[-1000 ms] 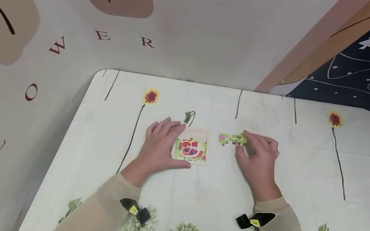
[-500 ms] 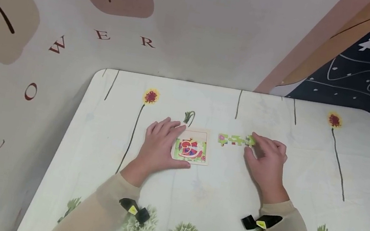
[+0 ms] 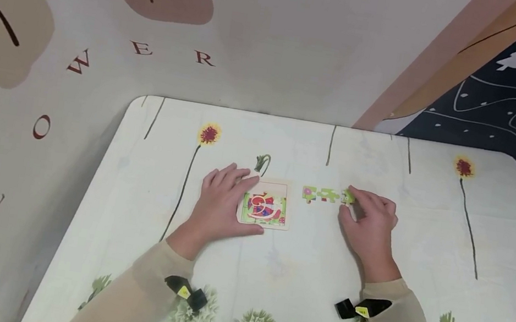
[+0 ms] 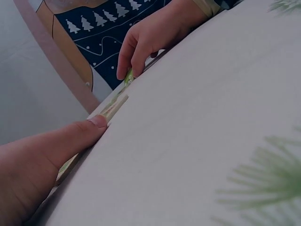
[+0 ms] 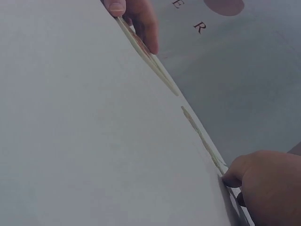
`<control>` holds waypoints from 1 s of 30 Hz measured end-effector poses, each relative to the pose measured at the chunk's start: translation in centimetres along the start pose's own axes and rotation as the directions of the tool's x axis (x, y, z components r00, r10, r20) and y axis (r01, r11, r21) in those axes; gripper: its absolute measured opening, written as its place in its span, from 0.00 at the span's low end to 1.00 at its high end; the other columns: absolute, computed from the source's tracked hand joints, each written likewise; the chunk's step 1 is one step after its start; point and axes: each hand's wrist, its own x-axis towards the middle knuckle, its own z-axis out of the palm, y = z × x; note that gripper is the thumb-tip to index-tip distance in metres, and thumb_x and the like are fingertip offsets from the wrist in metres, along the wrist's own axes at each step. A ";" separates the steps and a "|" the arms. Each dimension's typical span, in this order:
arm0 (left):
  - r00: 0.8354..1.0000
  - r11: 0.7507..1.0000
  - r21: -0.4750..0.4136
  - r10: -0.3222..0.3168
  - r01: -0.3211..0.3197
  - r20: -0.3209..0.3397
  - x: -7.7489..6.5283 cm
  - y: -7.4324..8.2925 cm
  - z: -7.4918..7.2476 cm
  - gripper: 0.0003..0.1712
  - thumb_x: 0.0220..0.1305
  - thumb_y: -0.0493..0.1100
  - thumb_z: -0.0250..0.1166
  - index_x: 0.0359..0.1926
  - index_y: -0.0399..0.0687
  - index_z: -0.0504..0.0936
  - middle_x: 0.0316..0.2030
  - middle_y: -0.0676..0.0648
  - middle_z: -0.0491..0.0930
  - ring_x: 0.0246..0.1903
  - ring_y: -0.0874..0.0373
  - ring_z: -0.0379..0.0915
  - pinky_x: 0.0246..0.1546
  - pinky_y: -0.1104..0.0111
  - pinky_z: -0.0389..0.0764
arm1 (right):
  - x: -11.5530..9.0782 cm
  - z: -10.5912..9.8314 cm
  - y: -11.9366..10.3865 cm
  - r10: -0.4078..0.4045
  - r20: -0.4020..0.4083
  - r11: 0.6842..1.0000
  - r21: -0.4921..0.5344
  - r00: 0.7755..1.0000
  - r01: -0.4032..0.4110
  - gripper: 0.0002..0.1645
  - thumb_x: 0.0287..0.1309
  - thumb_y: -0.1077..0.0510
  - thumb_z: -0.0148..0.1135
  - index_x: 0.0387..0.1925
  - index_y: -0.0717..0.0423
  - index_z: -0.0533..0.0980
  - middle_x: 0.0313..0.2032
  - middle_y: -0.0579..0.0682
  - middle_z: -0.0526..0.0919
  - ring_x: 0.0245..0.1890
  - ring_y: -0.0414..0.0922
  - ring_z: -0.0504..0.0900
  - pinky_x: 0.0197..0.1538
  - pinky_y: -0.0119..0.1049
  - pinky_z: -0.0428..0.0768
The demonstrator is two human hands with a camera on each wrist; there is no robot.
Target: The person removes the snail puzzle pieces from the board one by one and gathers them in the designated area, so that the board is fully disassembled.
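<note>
A small square jigsaw puzzle board (image 3: 276, 188) lies on the table, its lower part filled with a red, blue and green picture (image 3: 265, 207). My left hand (image 3: 220, 205) holds it from the left, thumb along the near edge and fingers at the far edge. To its right, a green puzzle piece with a pink spot (image 3: 309, 193) lies beside another green piece (image 3: 328, 195). At the right end of this row, my right hand (image 3: 370, 225) pinches a third green puzzle piece (image 3: 347, 197) between thumb and fingers, low over the cloth. The left wrist view also shows this pinched piece (image 4: 129, 77).
A white cloth (image 3: 281, 276) printed with flowers and dandelions covers the table. Behind its far edge rises a pale wall (image 3: 271, 74) with printed shapes and letters. Dark fabric with white trees (image 3: 504, 120) hangs at the right. Both sleeves carry black wrist cameras (image 3: 362, 309).
My right hand has shifted a little to the right with its puzzle piece, opening a gap from the middle green piece. The left hand and the puzzle board have stayed in place.
</note>
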 end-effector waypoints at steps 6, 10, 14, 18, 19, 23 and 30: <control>1.000 1.000 -0.005 0.000 0.000 0.000 -0.1 0.0 -0.1 0.63 0.45 0.77 0.77 0.79 0.56 0.70 0.76 0.45 0.64 0.79 0.40 0.50 0.73 0.38 0.50 | 0.1 0.0 -0.1 0.011 0.011 1.000 -0.027 1.000 -0.011 0.20 0.62 0.65 0.71 0.56 0.60 0.86 0.56 0.64 0.83 0.60 0.68 0.68 0.59 0.71 0.56; 1.000 1.000 -0.006 -0.006 0.006 -0.001 -0.1 0.0 -0.2 0.64 0.44 0.76 0.77 0.79 0.55 0.69 0.76 0.45 0.64 0.79 0.40 0.50 0.73 0.38 0.49 | 0.1 0.0 -0.1 0.021 0.013 0.999 -0.044 1.000 -0.020 0.18 0.63 0.63 0.71 0.55 0.58 0.87 0.55 0.64 0.82 0.61 0.68 0.68 0.59 0.72 0.55; 1.000 1.000 -0.008 -0.011 0.011 0.004 0.0 0.0 -0.3 0.65 0.43 0.77 0.78 0.79 0.54 0.70 0.76 0.45 0.64 0.79 0.40 0.50 0.74 0.38 0.49 | 0.1 -0.1 -0.2 0.033 0.014 0.998 -0.049 0.999 -0.032 0.18 0.63 0.63 0.70 0.55 0.58 0.87 0.55 0.64 0.82 0.60 0.68 0.69 0.60 0.72 0.55; 1.000 1.000 -0.014 -0.021 0.021 0.010 0.1 0.1 -0.4 0.66 0.42 0.77 0.79 0.79 0.54 0.70 0.76 0.46 0.64 0.79 0.41 0.49 0.74 0.39 0.49 | 0.2 -0.2 -0.3 0.040 0.013 0.998 -0.047 0.999 -0.039 0.18 0.64 0.64 0.68 0.55 0.58 0.87 0.54 0.63 0.82 0.59 0.67 0.70 0.60 0.71 0.55; 1.000 1.000 -0.016 -0.023 0.023 0.010 0.1 0.1 -0.4 0.66 0.42 0.77 0.80 0.79 0.54 0.70 0.77 0.47 0.64 0.79 0.42 0.49 0.75 0.39 0.49 | 0.2 -0.2 -0.4 0.040 0.012 0.998 -0.047 0.999 -0.040 0.18 0.64 0.64 0.68 0.55 0.57 0.87 0.54 0.63 0.82 0.59 0.67 0.70 0.60 0.71 0.55; 1.000 0.999 -0.026 -0.028 0.028 0.013 0.1 0.1 -0.4 0.66 0.42 0.77 0.80 0.79 0.54 0.70 0.77 0.47 0.65 0.80 0.42 0.49 0.75 0.40 0.49 | 0.2 -0.1 -0.3 0.036 0.009 0.998 -0.051 0.999 -0.035 0.17 0.64 0.65 0.68 0.54 0.57 0.87 0.54 0.63 0.84 0.59 0.67 0.71 0.60 0.71 0.55; 0.999 0.998 -0.061 0.001 0.002 0.051 0.1 -0.2 -0.8 0.69 0.41 0.75 0.81 0.81 0.52 0.67 0.78 0.45 0.63 0.80 0.40 0.48 0.75 0.37 0.47 | 0.1 -0.2 -0.4 0.056 0.020 0.997 -0.057 0.998 -0.055 0.18 0.64 0.64 0.68 0.55 0.59 0.86 0.55 0.63 0.83 0.59 0.66 0.70 0.62 0.71 0.54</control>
